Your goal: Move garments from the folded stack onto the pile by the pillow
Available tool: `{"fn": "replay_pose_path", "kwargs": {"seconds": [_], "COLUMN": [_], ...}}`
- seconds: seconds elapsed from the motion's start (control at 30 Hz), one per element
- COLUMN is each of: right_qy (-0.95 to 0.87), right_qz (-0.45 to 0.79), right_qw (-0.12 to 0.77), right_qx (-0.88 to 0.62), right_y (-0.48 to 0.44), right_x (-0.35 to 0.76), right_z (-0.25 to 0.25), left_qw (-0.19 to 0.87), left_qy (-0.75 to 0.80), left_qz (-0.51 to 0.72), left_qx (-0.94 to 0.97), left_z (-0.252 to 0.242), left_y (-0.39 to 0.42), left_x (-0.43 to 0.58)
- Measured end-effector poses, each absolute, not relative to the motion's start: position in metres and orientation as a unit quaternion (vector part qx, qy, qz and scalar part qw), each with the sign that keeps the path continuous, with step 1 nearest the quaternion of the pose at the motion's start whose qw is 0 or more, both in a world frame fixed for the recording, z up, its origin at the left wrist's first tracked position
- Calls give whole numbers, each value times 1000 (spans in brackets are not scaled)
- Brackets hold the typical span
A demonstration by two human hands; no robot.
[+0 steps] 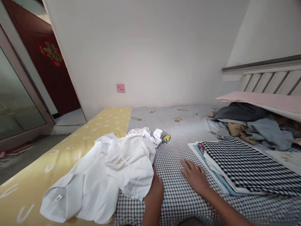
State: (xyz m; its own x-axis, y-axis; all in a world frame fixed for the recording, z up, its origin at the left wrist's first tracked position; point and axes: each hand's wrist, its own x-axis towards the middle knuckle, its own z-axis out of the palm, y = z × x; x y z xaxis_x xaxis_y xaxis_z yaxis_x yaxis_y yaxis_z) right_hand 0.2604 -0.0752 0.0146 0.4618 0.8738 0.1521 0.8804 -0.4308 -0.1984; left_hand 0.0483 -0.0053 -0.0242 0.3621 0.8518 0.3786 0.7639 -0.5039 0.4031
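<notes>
Now, white garment (105, 179): thin, smooth cloth in a loose, crumpled heap with puffed, gathered edges. It lies on the bed across the seam between the two sheets, with most of it on the yellow side.
Left hand (155, 185): rests at the garment's right edge and touches the cloth. The fingers go in under the white folds, so I cannot tell whether its grip is closed on the cloth or lying slack.
Right hand (194, 176): lies palm down on the checked sheet, fingers spread and flat, its grip on nothing. It sits between the garment and the folded stack, just beside the stack's near corner.
Checked sheet (174, 141): fine black-and-white check printed with small yellow heart shapes, mostly flat with a few soft wrinkles.
Yellow sheet (70, 147): pale yellow with white curved marks, covering the left part of the bed.
Folded stack (244, 166): flat, rectangular layers. A larger black-and-white gingham piece is on top, with white and light blue edges showing beneath.
Clothes pile (256, 125): rumpled dark grey, blue-grey and tan fabrics heaped behind the stack.
Pink board (263, 100): a flat, stiff slab overhanging the pile.
Headboard (270, 80): pale slats under a grey rail.
Pink note (120, 88): a small square stuck low on the plain white wall (152, 47).
</notes>
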Motion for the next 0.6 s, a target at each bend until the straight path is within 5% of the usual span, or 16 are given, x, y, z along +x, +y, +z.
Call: {"fn": "replay_pose_path", "kwargs": {"seconds": [0.13, 0.3, 0.5, 0.6], "right_qy": [-521, -517, -519, -519], "right_qz": [-139, -143, -165, -168], "right_qw": [142, 173, 203, 209], "right_qx": [-830, -826, -814, -812], "right_y": [-94, -91, -89, -90], "right_x": [264, 260, 260, 259], "right_z": [-23, -17, -20, -20], "left_qw": [35, 12, -58, -110], "left_qy": [539, 546, 353, 436], "left_qz": [242, 209, 200, 211], "left_qx": [806, 811, 912, 868], "left_z": [-6, -1, -20, -9], "left_y": [-9, -14, -12, 7], "left_x": [52, 47, 1, -13]}}
